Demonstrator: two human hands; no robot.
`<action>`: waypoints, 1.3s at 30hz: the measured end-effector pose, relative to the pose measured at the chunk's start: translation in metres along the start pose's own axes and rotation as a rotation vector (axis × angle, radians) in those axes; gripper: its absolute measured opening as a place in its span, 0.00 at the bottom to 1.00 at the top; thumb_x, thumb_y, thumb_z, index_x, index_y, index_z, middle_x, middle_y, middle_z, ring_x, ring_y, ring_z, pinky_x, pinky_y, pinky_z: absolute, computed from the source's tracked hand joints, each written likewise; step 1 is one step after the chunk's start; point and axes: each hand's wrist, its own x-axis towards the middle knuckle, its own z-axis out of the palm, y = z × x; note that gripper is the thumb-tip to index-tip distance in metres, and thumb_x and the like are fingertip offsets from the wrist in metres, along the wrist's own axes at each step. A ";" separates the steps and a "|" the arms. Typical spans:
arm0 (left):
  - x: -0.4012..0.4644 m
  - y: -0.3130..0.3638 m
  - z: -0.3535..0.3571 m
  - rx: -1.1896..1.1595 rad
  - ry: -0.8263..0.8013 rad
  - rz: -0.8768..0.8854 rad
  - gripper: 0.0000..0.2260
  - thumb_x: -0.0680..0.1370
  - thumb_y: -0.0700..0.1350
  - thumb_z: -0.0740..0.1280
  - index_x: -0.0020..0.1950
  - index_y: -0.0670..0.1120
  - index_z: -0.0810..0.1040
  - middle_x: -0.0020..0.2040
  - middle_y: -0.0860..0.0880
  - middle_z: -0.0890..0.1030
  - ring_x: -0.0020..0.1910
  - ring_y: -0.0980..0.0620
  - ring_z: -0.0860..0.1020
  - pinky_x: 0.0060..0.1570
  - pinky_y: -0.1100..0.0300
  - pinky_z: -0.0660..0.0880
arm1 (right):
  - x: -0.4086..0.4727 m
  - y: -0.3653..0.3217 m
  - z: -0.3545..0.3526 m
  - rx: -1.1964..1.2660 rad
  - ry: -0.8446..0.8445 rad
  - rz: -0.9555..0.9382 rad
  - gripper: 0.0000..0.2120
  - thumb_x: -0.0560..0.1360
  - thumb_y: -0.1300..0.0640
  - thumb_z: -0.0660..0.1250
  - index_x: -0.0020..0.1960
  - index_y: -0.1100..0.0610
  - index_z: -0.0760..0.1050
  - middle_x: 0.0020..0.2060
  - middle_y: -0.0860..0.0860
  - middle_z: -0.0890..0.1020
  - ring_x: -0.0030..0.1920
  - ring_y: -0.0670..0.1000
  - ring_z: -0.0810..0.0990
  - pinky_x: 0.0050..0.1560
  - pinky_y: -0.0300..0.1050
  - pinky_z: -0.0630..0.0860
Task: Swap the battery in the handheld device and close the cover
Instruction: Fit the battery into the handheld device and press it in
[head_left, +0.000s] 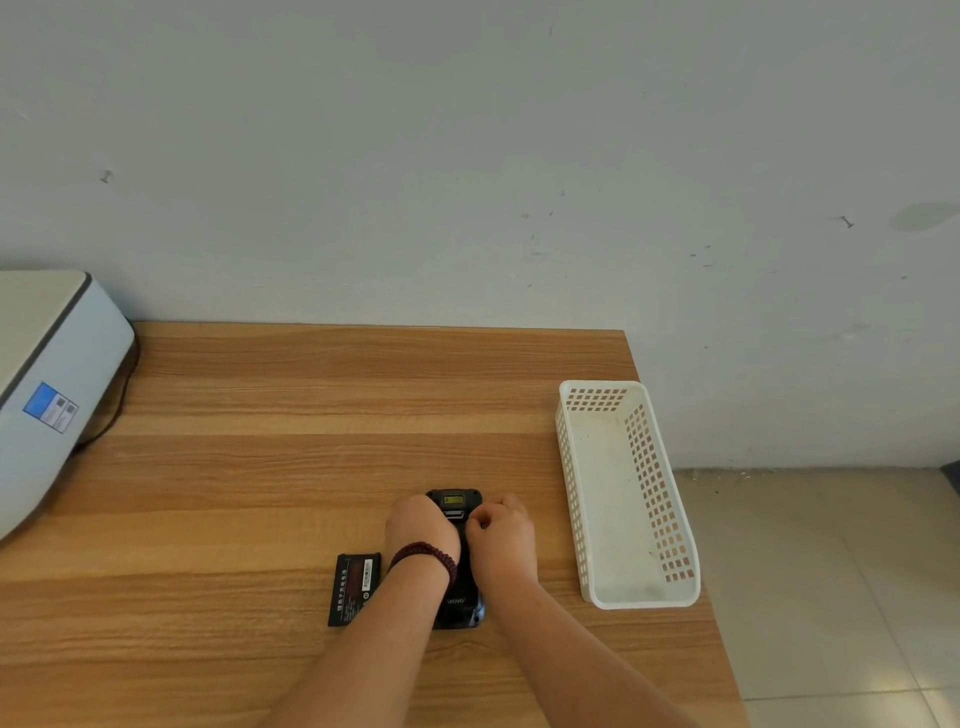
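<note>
We saw an office: a brown wooden desk (311, 415), a white plastic printer (47, 384), a bare grey wall (467, 156).

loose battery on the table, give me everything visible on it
The loose battery is a flat black rectangular pack lying label-up on the wooden table, slightly tilted, its long side running away from the camera. Its top face carries a column of white characters, a reddish-brown panel and a small white barcode sticker; the print is too small to read. It sits just left of the handheld device, beside the left forearm. Neither hand holds it, though the forearm may overlap its right edge.
</note>
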 end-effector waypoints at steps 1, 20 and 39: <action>0.000 -0.001 0.000 0.006 0.003 0.011 0.07 0.76 0.39 0.66 0.53 0.42 0.79 0.53 0.44 0.80 0.50 0.47 0.79 0.47 0.57 0.78 | 0.001 0.001 0.000 -0.011 -0.005 -0.016 0.08 0.78 0.62 0.63 0.45 0.58 0.80 0.49 0.45 0.73 0.46 0.42 0.73 0.40 0.29 0.68; -0.024 -0.056 -0.013 -0.114 0.037 0.417 0.04 0.79 0.43 0.63 0.44 0.49 0.74 0.46 0.52 0.76 0.43 0.55 0.75 0.47 0.59 0.75 | -0.022 0.002 -0.024 -0.012 -0.098 -0.015 0.02 0.79 0.54 0.65 0.50 0.50 0.76 0.49 0.46 0.78 0.46 0.43 0.77 0.44 0.35 0.73; -0.044 -0.086 -0.008 0.364 -0.003 0.585 0.50 0.65 0.69 0.68 0.78 0.49 0.51 0.75 0.53 0.59 0.74 0.51 0.56 0.73 0.52 0.54 | -0.037 -0.028 0.001 -0.474 -0.183 -0.118 0.26 0.75 0.43 0.66 0.67 0.53 0.64 0.65 0.53 0.63 0.65 0.54 0.64 0.55 0.47 0.75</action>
